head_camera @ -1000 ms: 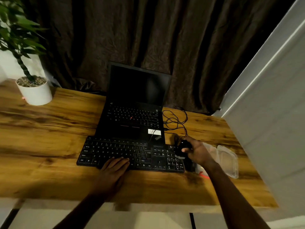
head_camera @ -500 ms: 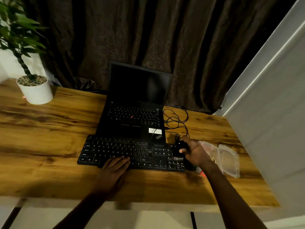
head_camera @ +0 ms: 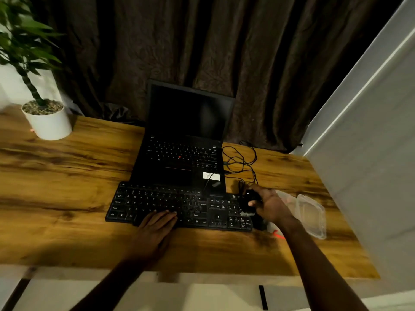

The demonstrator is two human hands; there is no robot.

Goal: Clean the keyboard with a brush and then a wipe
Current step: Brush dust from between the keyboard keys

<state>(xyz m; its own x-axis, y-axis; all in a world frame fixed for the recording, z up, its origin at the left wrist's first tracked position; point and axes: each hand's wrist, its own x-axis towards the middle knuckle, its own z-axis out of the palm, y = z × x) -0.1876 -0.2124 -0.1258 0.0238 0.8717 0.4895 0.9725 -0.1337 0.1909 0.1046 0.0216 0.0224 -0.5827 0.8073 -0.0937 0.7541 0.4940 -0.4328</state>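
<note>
Curling round a black object [head_camera: 249, 198] at the keyboard's right end, the right hand [head_camera: 270, 207] grasps it; the light is too dim to tell whether this is the brush. The left hand [head_camera: 157, 223] lies flat with straight fingers on the near middle keys, gripping nothing. The keyboard [head_camera: 157, 198] is black and full-width, with pale legends and a number pad. It lies flat on the wood table [head_camera: 67, 198], touching the front of an open laptop [head_camera: 186, 135]. A clear tub [head_camera: 311, 212] sits just right of the right hand.
</note>
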